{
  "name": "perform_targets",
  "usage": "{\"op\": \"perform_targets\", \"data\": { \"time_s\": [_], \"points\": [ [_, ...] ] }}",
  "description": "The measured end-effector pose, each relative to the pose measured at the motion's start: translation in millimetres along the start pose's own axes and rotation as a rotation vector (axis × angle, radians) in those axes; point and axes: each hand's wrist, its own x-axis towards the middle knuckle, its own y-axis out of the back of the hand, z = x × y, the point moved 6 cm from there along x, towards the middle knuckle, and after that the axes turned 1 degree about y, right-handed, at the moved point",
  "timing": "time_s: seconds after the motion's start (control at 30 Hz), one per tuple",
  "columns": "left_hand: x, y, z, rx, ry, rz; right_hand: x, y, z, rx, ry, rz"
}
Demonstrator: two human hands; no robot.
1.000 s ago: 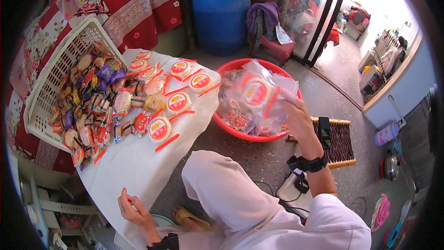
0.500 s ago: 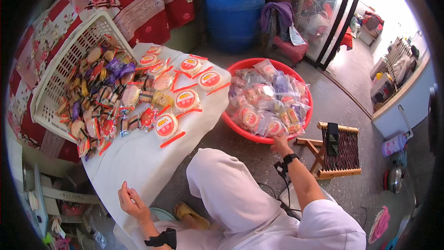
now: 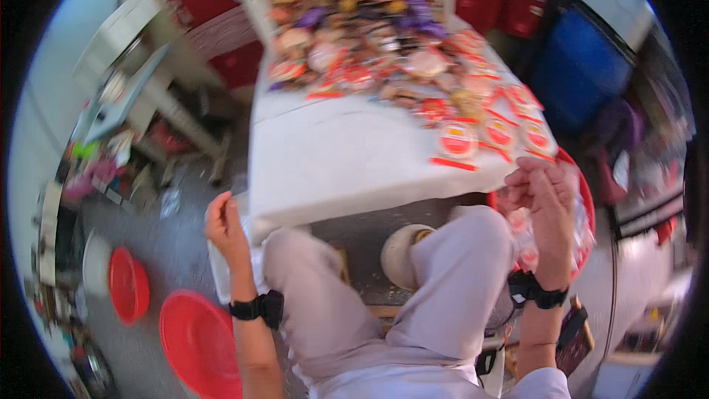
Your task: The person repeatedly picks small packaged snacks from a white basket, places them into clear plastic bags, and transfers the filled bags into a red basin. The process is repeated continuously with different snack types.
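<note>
My left hand (image 3: 226,230) is raised beside the near left corner of the white-covered table (image 3: 325,155), above the rim of a white tray (image 3: 218,275). Its fingers are loosely bent with the thumb apart, and it holds nothing visible. Over the table's right corner, my right hand (image 3: 545,196) is blurred, its fingers half bent and apart with nothing visible in them. Just beyond it lie several round wrapped snacks with red edges, one of them a wrapped snack (image 3: 458,140). Under the right hand, a red basin (image 3: 586,199) of bagged snacks is partly hidden.
At the back of the table, a white slatted basket (image 3: 255,0) spills a heap of small mixed packets (image 3: 369,37). A blue barrel (image 3: 583,66) stands at the far right. Red basins (image 3: 196,340) sit on the floor at the left. My knees are close to the table's front.
The view has swung left, bringing the table to the middle. My right hand has left the bagged snacks in the basin and risen to the table corner. My left hand stays near the table's edge.
</note>
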Motion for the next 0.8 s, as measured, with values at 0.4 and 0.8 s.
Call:
{"op": "perform_targets", "data": {
  "time_s": [0.4, 0.8],
  "points": [
    [-154, 118, -239, 0.992, 0.545, -0.149, 71, -209, 88, -0.350, -0.144, -0.556],
    [-67, 101, -236, 1.166, 0.086, -0.069, 79, -202, 110, -0.356, -0.137, -0.519]
  ]
}}
